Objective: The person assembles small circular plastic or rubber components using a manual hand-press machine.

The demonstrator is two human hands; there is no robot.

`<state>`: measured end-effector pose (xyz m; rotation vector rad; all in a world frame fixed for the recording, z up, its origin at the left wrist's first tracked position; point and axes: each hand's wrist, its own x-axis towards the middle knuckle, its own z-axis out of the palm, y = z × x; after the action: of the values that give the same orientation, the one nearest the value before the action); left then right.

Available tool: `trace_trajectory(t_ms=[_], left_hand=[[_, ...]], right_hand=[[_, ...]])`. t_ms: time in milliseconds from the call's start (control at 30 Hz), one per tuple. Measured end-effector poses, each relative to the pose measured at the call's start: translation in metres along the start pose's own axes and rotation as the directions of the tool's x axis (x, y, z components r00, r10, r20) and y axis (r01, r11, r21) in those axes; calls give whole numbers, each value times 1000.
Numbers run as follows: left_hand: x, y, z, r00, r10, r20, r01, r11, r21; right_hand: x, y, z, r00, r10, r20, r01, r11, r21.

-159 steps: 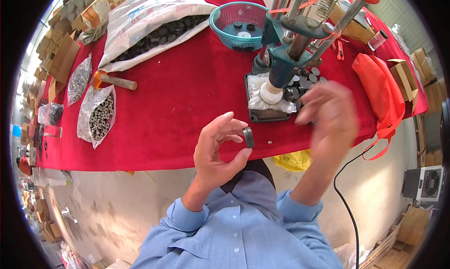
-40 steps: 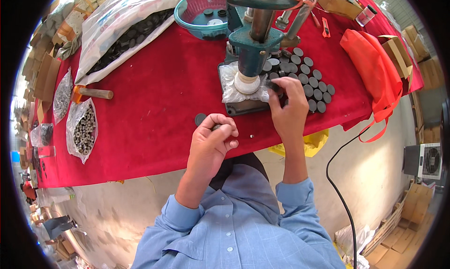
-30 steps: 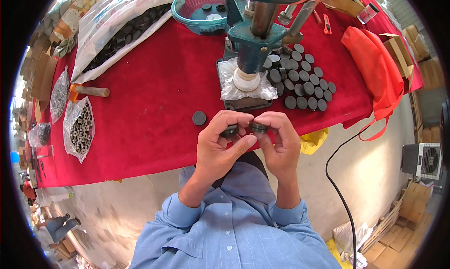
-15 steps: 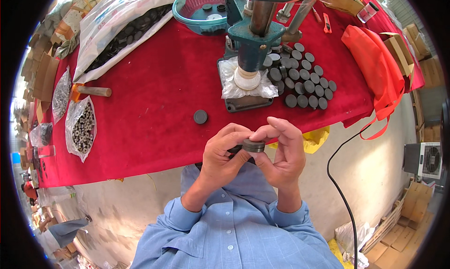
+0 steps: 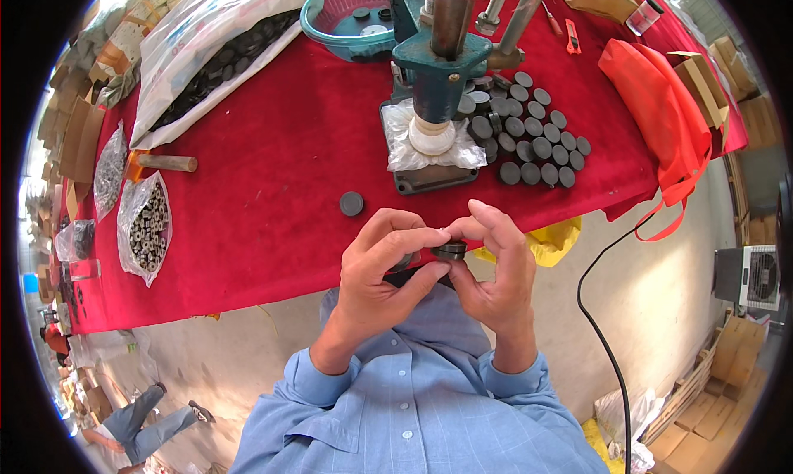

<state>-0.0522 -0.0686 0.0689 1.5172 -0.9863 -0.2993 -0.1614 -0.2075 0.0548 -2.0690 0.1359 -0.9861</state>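
Observation:
In front of my shirt, both hands hold a small black round cap [image 5: 449, 252] that looks like two layers stacked together. My left hand [image 5: 376, 267] pinches its left side, and another dark round piece [image 5: 402, 264] shows partly inside that palm. My right hand [image 5: 501, 267] has thumb and fingertips on the right side of the cap, index finger raised. Just beyond my left hand, a single black cap [image 5: 352, 204] lies on the red cloth [image 5: 256, 218]. Farther off stands a green hand press [image 5: 438, 85], its white pad [image 5: 431, 138] resting on a plastic-wrapped base.
Many black caps [image 5: 541, 147] lie right of the press. A teal basin [image 5: 351, 36], a white sack [image 5: 190, 52] of black parts, a bag of metal bits [image 5: 147, 234] and a mallet [image 5: 165, 161] sit left. A red bag [image 5: 652, 102] hangs over the right edge. A person [image 5: 144, 424] is at lower left.
The cap between my hands has tilted and risen slightly, with my left fingers now reaching over its top. My view has shifted a little. The person at lower left shows more of their legs.

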Motion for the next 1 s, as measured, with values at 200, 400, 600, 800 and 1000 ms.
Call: trace_trajectory(t_ms=[200, 400, 600, 800, 1000], left_hand=[[-9, -16, 1, 999, -13, -45, 2, 971, -239], [-12, -11, 10, 994, -108, -32, 86, 911, -403], [-6, 1, 4, 992, 110, -67, -112, 993, -26], [-10, 7, 6, 975, 195, -108, -191, 981, 43], [-15, 2, 6, 977, 138, -163, -140, 990, -4]], right_hand=[[-2, 0, -3, 999, 48, -19, -44, 982, 183], [-8, -5, -2, 991, 126, -50, -103, 939, 330], [-9, -7, -1, 994, 78, -81, -56, 968, 244], [-7, -15, -1, 997, 10, -77, 1, 990, 142], [-7, -21, 9, 995, 74, -62, -63, 984, 166]])
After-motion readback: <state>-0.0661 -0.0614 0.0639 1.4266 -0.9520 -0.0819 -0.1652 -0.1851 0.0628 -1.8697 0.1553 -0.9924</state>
